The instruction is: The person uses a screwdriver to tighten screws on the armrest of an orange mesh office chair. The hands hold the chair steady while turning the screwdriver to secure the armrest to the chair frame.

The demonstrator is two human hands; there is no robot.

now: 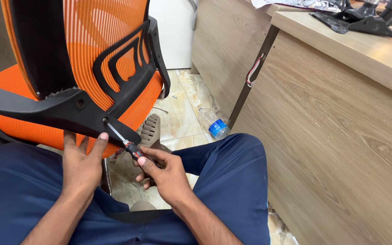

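Observation:
An orange mesh office chair with a black plastic frame lies tilted across my lap. My right hand grips a screwdriver with a red and black handle. Its metal shaft runs up and left, and the tip sits in a screw hole in the black armrest bracket. My left hand rests flat under the bracket's lower edge, its index finger touching the shaft near the hole.
A wooden desk stands close on the right, with black metal parts on top. On the tiled floor lie a plastic bottle with a blue cap and a grey sandal. My legs are in dark blue trousers.

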